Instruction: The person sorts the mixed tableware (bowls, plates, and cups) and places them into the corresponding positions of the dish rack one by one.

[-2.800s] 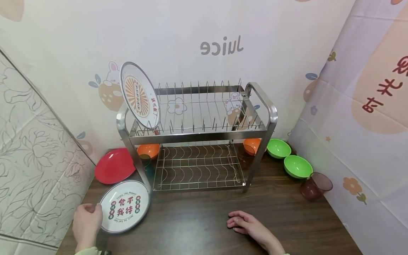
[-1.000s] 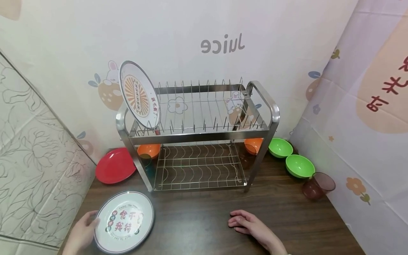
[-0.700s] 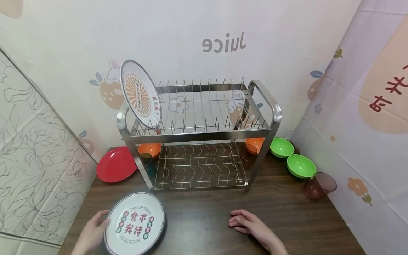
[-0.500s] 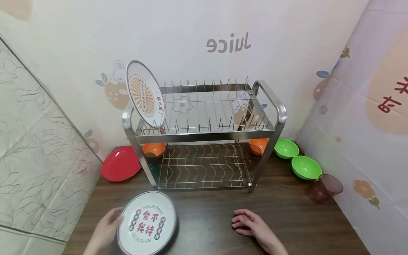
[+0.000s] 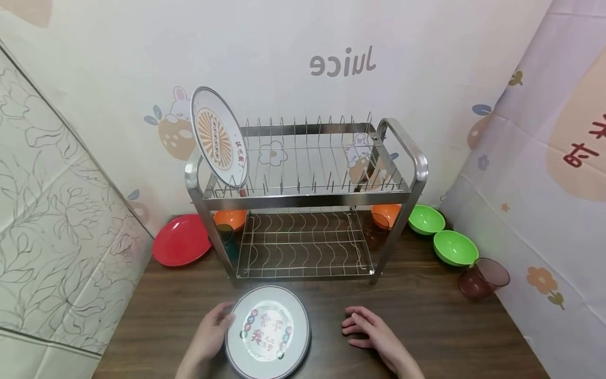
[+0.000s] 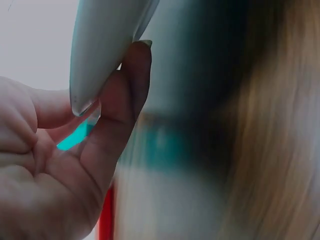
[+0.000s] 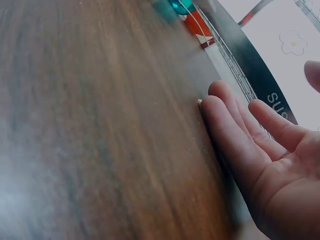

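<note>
My left hand [image 5: 207,336] pinches the left rim of a white plate [image 5: 268,332] with red lettering, held above the table's front. In the left wrist view, the thumb lies on one face of the plate [image 6: 102,47] and the fingers on the other. To the right of the plate, my right hand [image 5: 376,337] rests on the table with relaxed fingers, holding nothing; the right wrist view shows its bare palm [image 7: 295,185]. Behind both hands stands a two-tier metal dish rack [image 5: 303,201]. A second white plate [image 5: 219,138] leans in its upper tier at the left end.
A red plate [image 5: 181,241] lies left of the rack. Orange bowls [image 5: 230,218] and a teal cup [image 5: 228,243] show behind its frame. On the right are two green bowls [image 5: 455,247] and a purplish cup [image 5: 484,279]. Printed cloth walls [image 5: 113,63] enclose the table.
My left hand has brought the lettered plate from beside the red plate rightward, in front of the rack. The right hand has stayed nearly in place. The head view has shifted slightly.
</note>
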Motion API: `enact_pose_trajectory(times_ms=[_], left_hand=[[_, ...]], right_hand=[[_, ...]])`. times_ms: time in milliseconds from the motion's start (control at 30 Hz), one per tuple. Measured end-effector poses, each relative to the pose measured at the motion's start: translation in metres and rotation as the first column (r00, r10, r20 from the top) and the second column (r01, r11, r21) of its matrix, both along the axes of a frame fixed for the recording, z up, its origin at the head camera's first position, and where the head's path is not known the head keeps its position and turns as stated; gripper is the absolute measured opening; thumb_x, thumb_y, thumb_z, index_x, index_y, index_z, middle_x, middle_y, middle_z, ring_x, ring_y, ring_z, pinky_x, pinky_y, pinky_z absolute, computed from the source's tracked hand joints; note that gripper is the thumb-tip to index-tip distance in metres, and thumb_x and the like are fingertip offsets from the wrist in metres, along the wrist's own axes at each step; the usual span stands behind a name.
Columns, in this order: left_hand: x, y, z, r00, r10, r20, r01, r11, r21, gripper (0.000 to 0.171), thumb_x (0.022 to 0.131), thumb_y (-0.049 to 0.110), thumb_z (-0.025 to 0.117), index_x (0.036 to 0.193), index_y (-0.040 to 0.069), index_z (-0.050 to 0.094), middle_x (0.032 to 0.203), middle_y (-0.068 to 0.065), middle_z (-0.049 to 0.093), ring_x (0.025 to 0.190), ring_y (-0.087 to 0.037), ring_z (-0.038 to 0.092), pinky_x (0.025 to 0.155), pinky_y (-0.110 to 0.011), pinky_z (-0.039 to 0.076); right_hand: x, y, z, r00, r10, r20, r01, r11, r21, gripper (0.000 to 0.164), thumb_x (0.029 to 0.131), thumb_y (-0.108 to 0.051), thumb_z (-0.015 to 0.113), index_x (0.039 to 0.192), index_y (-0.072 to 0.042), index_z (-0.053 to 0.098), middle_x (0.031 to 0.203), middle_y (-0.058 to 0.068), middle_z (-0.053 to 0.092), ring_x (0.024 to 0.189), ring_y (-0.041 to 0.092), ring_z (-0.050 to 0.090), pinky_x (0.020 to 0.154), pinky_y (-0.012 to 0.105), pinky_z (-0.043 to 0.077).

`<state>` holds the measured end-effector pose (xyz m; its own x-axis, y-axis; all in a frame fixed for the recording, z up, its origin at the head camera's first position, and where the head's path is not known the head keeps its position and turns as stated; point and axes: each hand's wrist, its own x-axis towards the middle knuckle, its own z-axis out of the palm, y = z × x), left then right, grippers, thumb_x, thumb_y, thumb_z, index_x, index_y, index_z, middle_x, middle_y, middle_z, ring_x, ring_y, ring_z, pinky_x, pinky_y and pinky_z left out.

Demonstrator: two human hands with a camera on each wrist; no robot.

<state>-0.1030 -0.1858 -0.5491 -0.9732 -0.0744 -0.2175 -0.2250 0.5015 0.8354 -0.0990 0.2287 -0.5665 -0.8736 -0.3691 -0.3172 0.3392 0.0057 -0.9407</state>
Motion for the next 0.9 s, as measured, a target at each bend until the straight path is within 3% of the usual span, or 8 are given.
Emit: enact_pose_trajectory(times_ms=[200, 400, 533, 767, 900], left_hand=[[0.001, 0.032, -0.004, 1.000, -0.003, 0.007, 0.003, 0.999, 0.040, 0.036, 0.097, 0.013, 0.060, 0.132, 0.006, 0.060, 0.111, -0.012, 0.067, 0.104, -0.032, 0.062, 0.094, -0.058, 0.043], [-0.003, 0.057, -0.004, 0.998, -0.042, 0.046, 0.039, 0.997, 0.064, 0.039, 0.097, 0.019, 0.060, 0.134, 0.009, 0.059, 0.116, -0.012, 0.066, 0.112, -0.036, 0.059, 0.096, -0.063, 0.040], [-0.004, 0.068, -0.004, 0.997, -0.066, 0.034, 0.062, 0.995, 0.083, 0.039, 0.097, 0.021, 0.060, 0.135, 0.008, 0.058, 0.114, -0.011, 0.066, 0.111, -0.036, 0.058, 0.095, -0.063, 0.041], [-0.001, 0.077, -0.005, 0.998, -0.055, 0.022, 0.051, 0.987, 0.156, 0.042, 0.098, 0.022, 0.061, 0.136, 0.007, 0.057, 0.124, -0.019, 0.062, 0.120, -0.042, 0.054, 0.100, -0.066, 0.036], [0.000, 0.082, -0.005, 0.996, -0.079, -0.034, 0.084, 0.980, 0.180, 0.044, 0.097, 0.025, 0.062, 0.137, 0.006, 0.056, 0.113, -0.012, 0.064, 0.105, -0.030, 0.059, 0.096, -0.055, 0.042]], right_hand=[[0.004, -0.005, 0.000, 1.000, 0.013, -0.012, -0.014, 1.000, -0.028, 0.058, 0.107, -0.034, 0.044, 0.144, 0.009, 0.034, 0.119, 0.023, 0.060, 0.112, 0.035, 0.061, 0.085, 0.045, 0.056], [0.012, -0.017, -0.001, 0.996, 0.089, 0.012, -0.087, 0.984, -0.153, 0.055, 0.109, -0.031, 0.039, 0.147, 0.008, 0.029, 0.116, 0.014, 0.061, 0.103, 0.029, 0.065, 0.078, 0.046, 0.057], [0.012, -0.024, 0.001, 0.998, 0.065, -0.010, -0.065, 0.979, -0.192, 0.052, 0.109, -0.027, 0.040, 0.144, 0.010, 0.030, 0.113, 0.012, 0.062, 0.096, 0.026, 0.067, 0.072, 0.043, 0.058], [0.012, -0.022, 0.008, 1.000, 0.011, -0.004, -0.012, 0.989, -0.151, 0.057, 0.106, -0.024, 0.047, 0.147, 0.011, 0.025, 0.113, 0.014, 0.064, 0.092, 0.027, 0.068, 0.070, 0.042, 0.059], [0.013, -0.018, 0.009, 1.000, -0.015, -0.025, 0.012, 0.994, -0.111, 0.064, 0.103, -0.015, 0.053, 0.149, 0.012, 0.018, 0.112, 0.016, 0.065, 0.089, 0.025, 0.068, 0.068, 0.039, 0.059]])
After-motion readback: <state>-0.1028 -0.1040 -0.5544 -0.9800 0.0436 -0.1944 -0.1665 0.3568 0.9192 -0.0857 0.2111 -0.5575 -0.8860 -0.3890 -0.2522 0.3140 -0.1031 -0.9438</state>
